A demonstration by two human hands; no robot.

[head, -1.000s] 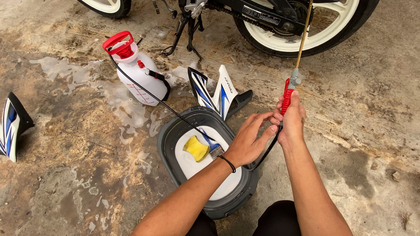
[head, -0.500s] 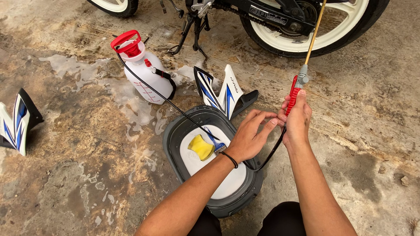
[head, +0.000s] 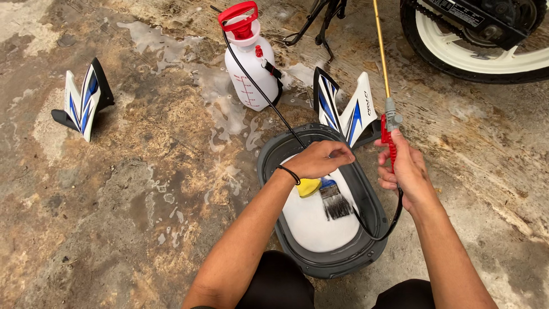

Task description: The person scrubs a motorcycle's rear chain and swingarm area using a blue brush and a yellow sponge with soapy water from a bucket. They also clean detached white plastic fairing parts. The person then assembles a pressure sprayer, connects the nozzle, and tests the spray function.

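The dark grey oval plastic tub (head: 269, 166) sits on the wet concrete floor (head: 143, 189), holding white foamy water, a yellow sponge (head: 309, 186) and a flat paintbrush with dark bristles (head: 333, 201). Behind it stands a white pressure sprayer bottle with a red pump handle (head: 250, 66); its black hose (head: 260, 88) runs down over the tub's far rim and loops across the tub's right side.

A white and blue motorcycle fairing panel (head: 346, 109) stands just beside the tub's far rim. A second matching panel (head: 82, 103) stands well apart, to the left. A white motorcycle wheel (head: 480, 54) lies beyond on the right. Open floor lies left of the tub.

The left hand (head: 320, 160) hovers over the tub, fingers curled narrow, just above the sponge; whether it touches it cannot be told. The right hand (head: 403, 171) is closed around the red grip of the brass spray wand (head: 382, 57), at the tub's right edge.
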